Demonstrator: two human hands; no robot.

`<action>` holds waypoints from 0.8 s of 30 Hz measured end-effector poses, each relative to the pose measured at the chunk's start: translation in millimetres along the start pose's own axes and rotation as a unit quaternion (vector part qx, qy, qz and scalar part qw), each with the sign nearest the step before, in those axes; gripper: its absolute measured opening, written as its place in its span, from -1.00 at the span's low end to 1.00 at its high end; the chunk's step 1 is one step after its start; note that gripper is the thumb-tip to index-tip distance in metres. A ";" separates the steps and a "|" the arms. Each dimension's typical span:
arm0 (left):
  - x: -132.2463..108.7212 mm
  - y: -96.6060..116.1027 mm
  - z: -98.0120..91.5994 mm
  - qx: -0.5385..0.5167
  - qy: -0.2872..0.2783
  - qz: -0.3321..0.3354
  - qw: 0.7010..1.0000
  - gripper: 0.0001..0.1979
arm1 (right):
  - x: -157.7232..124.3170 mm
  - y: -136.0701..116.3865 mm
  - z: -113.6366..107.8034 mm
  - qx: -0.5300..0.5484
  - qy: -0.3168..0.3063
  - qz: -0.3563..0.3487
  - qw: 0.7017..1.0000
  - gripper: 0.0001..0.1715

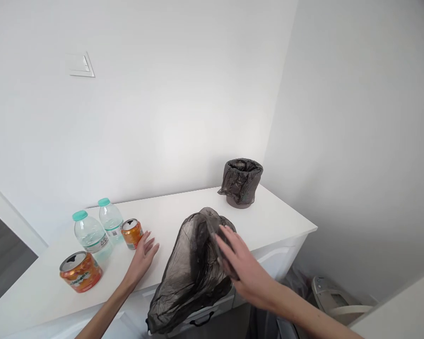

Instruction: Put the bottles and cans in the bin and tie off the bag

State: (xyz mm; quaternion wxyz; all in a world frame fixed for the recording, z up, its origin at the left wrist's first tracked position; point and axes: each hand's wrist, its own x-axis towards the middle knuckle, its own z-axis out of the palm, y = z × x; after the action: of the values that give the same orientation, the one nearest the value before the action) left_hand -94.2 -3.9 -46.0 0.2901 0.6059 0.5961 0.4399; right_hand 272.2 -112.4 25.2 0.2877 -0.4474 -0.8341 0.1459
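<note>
Head: can beside left fingers

Left hand: just beside farther orange cylindrical metal can
Right hand: holding translucent black plastic bag

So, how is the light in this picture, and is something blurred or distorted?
Head view: a soft bright patch on the back wall, the side wall greyer; head view: the right hand looks slightly soft; head view: the wall switch appears skewed, probably by a wide lens.
</note>
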 end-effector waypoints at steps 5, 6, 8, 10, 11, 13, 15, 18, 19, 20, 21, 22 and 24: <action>0.4 0.2 -11.0 -0.007 0.015 -0.047 0.999 -0.29 | -3.7 -25.9 22.9 0.015 -0.149 -0.031 0.988 -0.07; 0.3 2.1 -13.0 -0.015 0.021 -0.060 0.998 -0.29 | -2.3 -26.8 21.4 0.046 -0.184 -0.028 0.982 -0.10; 0.0 6.9 -16.7 -0.038 0.038 -0.086 0.995 -0.31 | 2.5 -24.8 9.2 0.130 -0.250 -0.040 0.959 -0.08; -0.7 13.6 -20.3 -0.062 0.037 -0.098 0.993 -0.36 | 9.8 -17.8 -12.6 0.229 -0.309 -0.078 0.920 0.02; -1.5 18.1 -21.8 -0.072 0.021 -0.096 0.993 -0.38 | 14.5 -12.1 -24.7 0.278 -0.330 -0.090 0.898 0.04; -4.2 29.6 -22.8 -0.082 -0.036 -0.095 0.991 -0.36 | 26.2 4.9 -44.3 0.362 -0.331 -0.068 0.869 -0.13; -8.5 43.8 -19.2 -0.051 -0.103 -0.096 0.989 -0.32 | 41.4 30.5 -50.5 0.390 -0.236 0.001 0.890 -0.44; -16.2 66.5 -4.9 0.065 -0.182 -0.051 0.980 -0.39 | 69.2 80.9 -31.9 0.276 -0.007 0.118 0.954 -0.57; -18.6 73.9 0.9 0.098 -0.205 -0.024 0.973 -0.46 | 78.4 97.9 -21.4 0.228 0.031 0.156 0.961 -0.55; -20.5 81.1 6.2 0.120 -0.224 0.003 0.967 -0.54 | 86.9 113.3 -10.7 0.193 0.036 0.190 0.962 -0.49; -21.9 88.0 10.3 0.132 -0.234 0.026 0.963 -0.63 | 94.3 126.2 -0.8 0.176 0.010 0.214 0.961 -0.44; -22.6 94.8 12.7 0.136 -0.239 0.044 0.960 -0.69 | 100.4 136.0 7.5 0.176 -0.011 0.222 0.959 -0.43; -21.9 107.6 11.6 0.127 -0.235 0.068 0.961 -0.72 | 108.1 145.5 18.4 0.188 -0.057 0.222 0.955 -0.50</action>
State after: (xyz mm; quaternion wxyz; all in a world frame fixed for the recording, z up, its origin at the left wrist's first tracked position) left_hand -31.6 -36.4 39.1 0.3127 0.7631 0.5193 0.2243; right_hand 310.4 58.6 -24.5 0.2789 -0.5497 -0.6865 0.3856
